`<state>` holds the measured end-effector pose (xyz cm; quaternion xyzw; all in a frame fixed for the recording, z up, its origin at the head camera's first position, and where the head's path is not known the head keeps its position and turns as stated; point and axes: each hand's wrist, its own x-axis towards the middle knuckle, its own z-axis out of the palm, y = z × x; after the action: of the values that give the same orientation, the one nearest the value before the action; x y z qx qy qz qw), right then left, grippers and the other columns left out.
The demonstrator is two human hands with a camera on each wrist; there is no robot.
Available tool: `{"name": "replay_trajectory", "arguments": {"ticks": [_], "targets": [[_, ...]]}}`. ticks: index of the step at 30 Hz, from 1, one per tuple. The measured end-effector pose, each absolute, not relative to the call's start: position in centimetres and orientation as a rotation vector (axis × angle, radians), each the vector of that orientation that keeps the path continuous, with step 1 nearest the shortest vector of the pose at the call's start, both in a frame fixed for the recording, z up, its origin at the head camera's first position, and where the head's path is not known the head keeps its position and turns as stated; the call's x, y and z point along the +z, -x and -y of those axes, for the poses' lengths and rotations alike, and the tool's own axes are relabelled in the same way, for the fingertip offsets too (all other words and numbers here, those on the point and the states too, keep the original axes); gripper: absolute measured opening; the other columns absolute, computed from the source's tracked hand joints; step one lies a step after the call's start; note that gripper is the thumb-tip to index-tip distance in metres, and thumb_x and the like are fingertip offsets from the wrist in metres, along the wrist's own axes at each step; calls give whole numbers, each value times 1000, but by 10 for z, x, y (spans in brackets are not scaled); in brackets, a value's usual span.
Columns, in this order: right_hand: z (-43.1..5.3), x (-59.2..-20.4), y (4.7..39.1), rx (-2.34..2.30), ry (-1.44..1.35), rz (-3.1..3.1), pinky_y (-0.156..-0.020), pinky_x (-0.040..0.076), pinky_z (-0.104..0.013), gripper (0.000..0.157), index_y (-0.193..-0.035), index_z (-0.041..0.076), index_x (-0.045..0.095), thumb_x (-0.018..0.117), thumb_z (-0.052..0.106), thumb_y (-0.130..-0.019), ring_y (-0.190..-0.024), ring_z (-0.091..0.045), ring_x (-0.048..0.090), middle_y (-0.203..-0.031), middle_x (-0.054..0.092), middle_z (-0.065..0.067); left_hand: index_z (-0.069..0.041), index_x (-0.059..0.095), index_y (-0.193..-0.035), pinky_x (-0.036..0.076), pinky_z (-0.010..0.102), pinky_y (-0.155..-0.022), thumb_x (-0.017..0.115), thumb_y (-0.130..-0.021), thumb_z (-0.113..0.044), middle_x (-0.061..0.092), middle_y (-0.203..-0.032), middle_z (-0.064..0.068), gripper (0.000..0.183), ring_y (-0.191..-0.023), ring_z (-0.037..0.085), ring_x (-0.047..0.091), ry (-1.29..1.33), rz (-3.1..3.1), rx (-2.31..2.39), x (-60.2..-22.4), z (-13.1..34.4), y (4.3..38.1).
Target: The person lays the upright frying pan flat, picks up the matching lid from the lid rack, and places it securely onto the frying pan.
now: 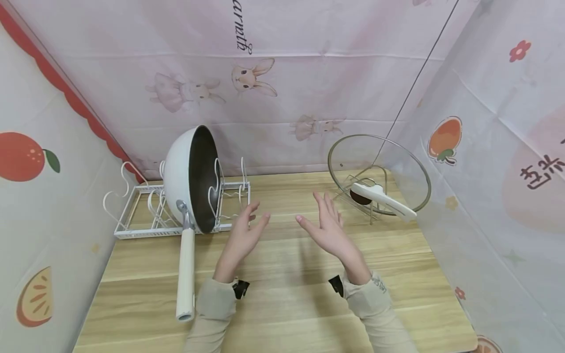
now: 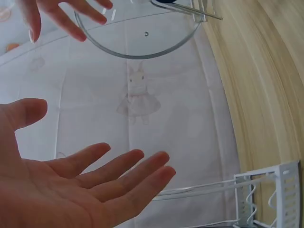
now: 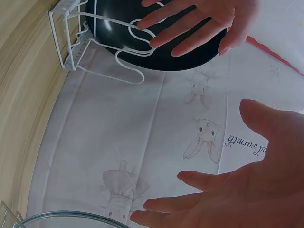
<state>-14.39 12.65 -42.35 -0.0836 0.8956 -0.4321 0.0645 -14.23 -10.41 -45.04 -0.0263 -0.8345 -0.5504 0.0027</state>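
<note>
My left hand (image 1: 243,236) is held over the table with its fingers extended and nothing in it. Near it, a white frying pan (image 1: 176,171) with a dark inside stands on its edge in a white wire rack (image 1: 145,232). The pan's pale handle (image 1: 186,274) points toward me. My right hand (image 1: 331,233), also empty, faces the left one with its fingers spread. Beyond it, a glass lid (image 1: 425,196) leans tilted on a metal wire stand (image 1: 372,215). A long white grip (image 1: 384,198) with a dark round base sits at the lid's middle.
The wooden table (image 1: 282,304) has patterned cloth (image 1: 282,108) hanging behind it and at both sides. The rack's wire dividers (image 3: 128,61) stick up beside the pan. The lid's metal rim (image 2: 137,56) reaches close to the back cloth.
</note>
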Motion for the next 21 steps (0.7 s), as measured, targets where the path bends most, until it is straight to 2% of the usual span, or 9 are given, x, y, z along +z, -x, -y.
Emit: {"name": "replay_trajectory", "arguments": {"ticks": [8, 15, 21], "targets": [[-128, -422, 138, -1379, 243, -2686, -116, -3, -64, 84, -159, 14, 15, 55, 53, -96, -151, -35, -3, -164, 0, -19, -1, 44, -144, 47, 49, -102, 53, -102, -29, 50, -143, 21, 51, -123, 37, 55, -35, 2473, -2148, -454, 111, 141], [-125, -423, 134, -1533, 236, -2626, -119, 8, -60, 78, -157, 10, 20, 56, 47, -98, -150, -35, 4, -164, 6, -19, 2, 42, -145, 47, 52, -101, 49, -104, -28, 49, -142, 26, 52, -123, 44, 55, -63, 2443, -2289, -461, 118, 137], [-121, -428, 128, -1678, 191, -2493, -120, 11, -57, 76, -157, 14, 18, 54, 47, -99, -150, -29, 8, -164, 13, -11, 1, 40, -146, 43, 55, -105, 45, -105, -34, 48, -143, 26, 55, -126, 44, 52, -57, 2322, -2538, -465, 123, 129]]}}
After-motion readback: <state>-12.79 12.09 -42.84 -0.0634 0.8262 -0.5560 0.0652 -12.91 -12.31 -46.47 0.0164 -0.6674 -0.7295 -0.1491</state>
